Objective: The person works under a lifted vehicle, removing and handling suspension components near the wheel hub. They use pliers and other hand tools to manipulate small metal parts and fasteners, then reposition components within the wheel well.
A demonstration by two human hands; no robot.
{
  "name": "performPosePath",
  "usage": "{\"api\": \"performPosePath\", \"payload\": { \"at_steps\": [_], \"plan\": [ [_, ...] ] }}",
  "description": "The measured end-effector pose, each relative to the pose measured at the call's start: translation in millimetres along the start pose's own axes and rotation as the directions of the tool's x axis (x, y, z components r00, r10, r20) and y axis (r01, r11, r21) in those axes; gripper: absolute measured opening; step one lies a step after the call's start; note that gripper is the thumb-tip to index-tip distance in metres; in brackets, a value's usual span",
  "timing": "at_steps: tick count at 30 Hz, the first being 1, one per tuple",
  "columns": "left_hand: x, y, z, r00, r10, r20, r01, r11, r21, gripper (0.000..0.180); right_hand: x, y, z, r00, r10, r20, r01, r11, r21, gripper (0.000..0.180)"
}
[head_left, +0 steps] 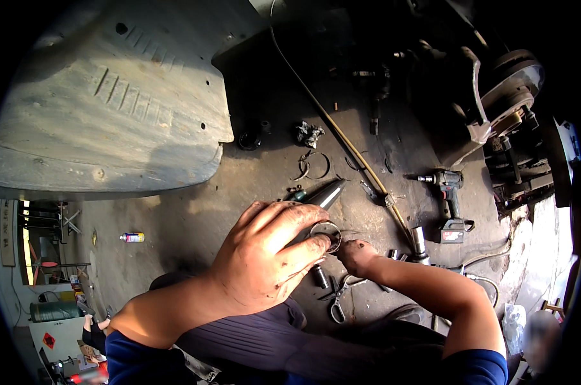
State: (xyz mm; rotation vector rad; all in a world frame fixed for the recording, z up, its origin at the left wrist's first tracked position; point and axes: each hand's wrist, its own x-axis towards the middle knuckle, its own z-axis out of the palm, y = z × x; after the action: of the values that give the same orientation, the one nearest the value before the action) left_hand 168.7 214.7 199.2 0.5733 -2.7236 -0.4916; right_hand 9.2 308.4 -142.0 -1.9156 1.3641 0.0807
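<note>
My left hand (264, 250) is closed round a round metal part, whose ring-shaped end (325, 232) shows between the thumb and fingers. Beyond those fingers a shiny dark cone (330, 194) sticks out; whether it joins the ring is hidden. My right hand (359, 258) is at the ring's right side, its fingers curled and partly hidden. What it grips, if anything, I cannot make out. Just below the hands, a dark socket (320, 276) and a pair of scissors (336, 309) lie on the floor.
A cordless impact wrench (449, 196) lies to the right, beside a long yellowish rod (351, 142). Ring clamps (318, 165) and a crumpled rag (309, 134) lie ahead. A large body panel (123, 109) overhangs at left; a wheel hub (512, 102) stands far right. A spray can (132, 237) is left.
</note>
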Motion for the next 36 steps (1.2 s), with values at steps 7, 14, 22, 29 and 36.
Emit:
{"api": "performPosePath", "payload": {
  "at_steps": [7, 14, 22, 29, 36],
  "plan": [
    [8, 5, -17, 0.998, -0.028, -0.048, 0.029, 1.0, 0.012, 0.027, -46, 12, -110, 0.972, -0.167, 0.163, 0.217, 0.904, -0.369, 0.032],
    [0, -9, -11, 0.953, -0.279, -0.114, 0.215, 0.894, -0.394, 0.01, -118, -9, -227, 0.931, -0.268, -0.249, 0.316, 0.248, 0.916, 0.023],
    [11, -3, -3, 0.965, -0.227, -0.133, 0.137, 0.865, -0.482, 0.011, -117, -5, -101, 0.963, -0.133, 0.235, -0.264, -0.266, 0.927, 0.039],
    [0, -5, -1, 0.94, -0.33, -0.084, 0.238, 0.813, -0.531, 0.012, -143, -39, -166, 0.998, -0.048, 0.036, -0.039, -0.06, 0.997, 0.042],
    [0, -7, -4, 0.947, -0.295, -0.13, 0.195, 0.845, -0.498, 0.013, -149, -9, -177, 0.981, 0.077, -0.18, 0.057, 0.77, 0.635, 0.035]
  ]
}}
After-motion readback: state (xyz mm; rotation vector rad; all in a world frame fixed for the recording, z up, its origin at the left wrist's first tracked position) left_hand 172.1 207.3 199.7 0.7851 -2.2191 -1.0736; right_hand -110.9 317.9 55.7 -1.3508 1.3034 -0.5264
